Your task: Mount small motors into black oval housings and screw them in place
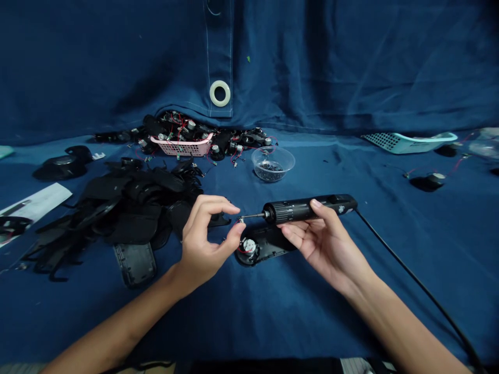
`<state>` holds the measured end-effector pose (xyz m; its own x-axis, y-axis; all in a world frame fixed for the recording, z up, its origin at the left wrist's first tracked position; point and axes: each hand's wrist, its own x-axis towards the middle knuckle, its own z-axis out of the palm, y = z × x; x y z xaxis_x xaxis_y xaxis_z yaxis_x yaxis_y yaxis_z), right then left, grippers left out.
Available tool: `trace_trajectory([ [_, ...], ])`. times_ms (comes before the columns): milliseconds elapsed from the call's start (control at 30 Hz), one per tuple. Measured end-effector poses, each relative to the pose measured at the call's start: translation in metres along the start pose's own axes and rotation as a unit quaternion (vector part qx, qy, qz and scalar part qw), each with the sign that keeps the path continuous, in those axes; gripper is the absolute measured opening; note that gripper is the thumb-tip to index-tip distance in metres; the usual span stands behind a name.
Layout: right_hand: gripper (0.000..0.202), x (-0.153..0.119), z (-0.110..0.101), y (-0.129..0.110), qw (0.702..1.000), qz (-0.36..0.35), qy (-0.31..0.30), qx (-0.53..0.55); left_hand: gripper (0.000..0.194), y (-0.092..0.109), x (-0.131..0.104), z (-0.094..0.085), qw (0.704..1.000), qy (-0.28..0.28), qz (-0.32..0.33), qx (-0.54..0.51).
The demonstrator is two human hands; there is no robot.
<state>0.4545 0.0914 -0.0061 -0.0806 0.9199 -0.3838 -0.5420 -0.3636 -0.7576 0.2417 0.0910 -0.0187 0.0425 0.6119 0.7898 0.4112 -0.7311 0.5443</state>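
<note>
My right hand [323, 239] grips a black electric screwdriver [307, 208], held level with its thin bit pointing left. A cord trails from its back end toward the lower right. At the bit's tip, my left hand [210, 231] forms a pinch between thumb and forefinger. A small metallic piece [240, 221] shows between those fingertips, too small to name for sure. Below the tool, partly hidden by it and by my right hand, lies a long black plastic housing [268, 246]. A round white-and-silver part with red wire sits in its left end.
Black plastic shells [132, 208] are heaped on the left. Behind stands a pink basket [183, 147] amid wired parts. A clear bowl [286, 161] holds small dark pieces. A teal basket [413, 143] and a wired black part [427, 182] lie right. Blue cloth [312, 322] covers the table.
</note>
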Motion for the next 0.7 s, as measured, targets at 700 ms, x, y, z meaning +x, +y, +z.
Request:
trace_trajectory([
  [700,0.027,0.0003,-0.0008,0.0026,1.0,0.0,-0.007,0.022,0.016,-0.0038,-0.0001,0.001,1.0,-0.022,0.013,0.013],
])
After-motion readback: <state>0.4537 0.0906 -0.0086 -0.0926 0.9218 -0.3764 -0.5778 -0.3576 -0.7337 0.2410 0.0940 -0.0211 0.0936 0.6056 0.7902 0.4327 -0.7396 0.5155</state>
